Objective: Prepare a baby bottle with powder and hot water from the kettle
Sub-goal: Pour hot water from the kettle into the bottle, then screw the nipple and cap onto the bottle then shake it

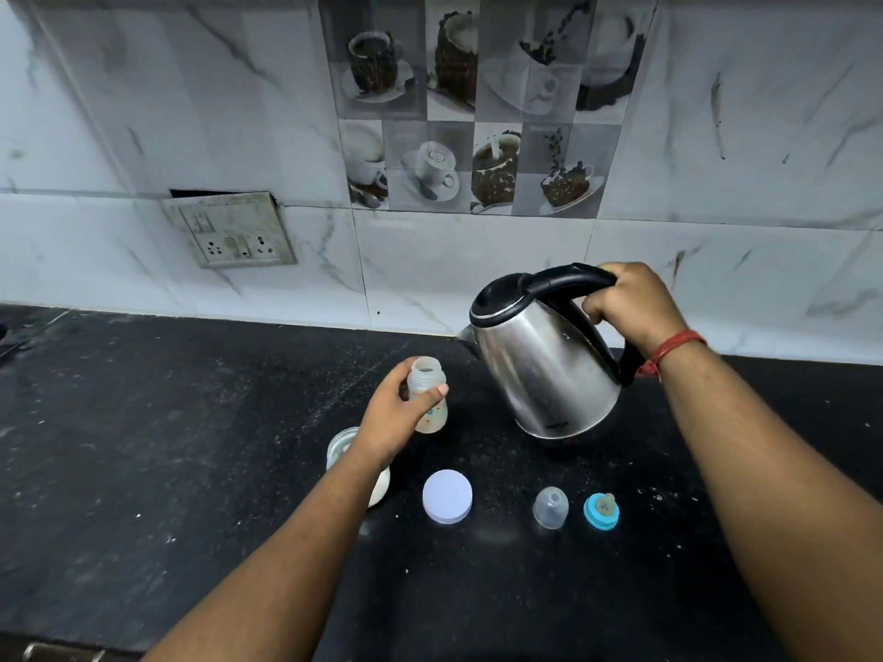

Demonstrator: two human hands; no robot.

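My left hand (389,415) grips a small clear baby bottle (428,391) standing upright and uncapped on the black counter (143,446), with pale powder at its bottom. My right hand (630,305) holds the black handle of a steel kettle (540,365), lifted and tilted left, its spout a little right of the bottle's mouth and above it. Its lid is down. No water stream is visible.
An open glass jar of white powder (343,451) sits partly behind my left wrist. In front lie a white round lid (447,503), a clear bottle cap (551,507) and a blue ring with a teat (601,510). A wall socket (234,238) is at back left.
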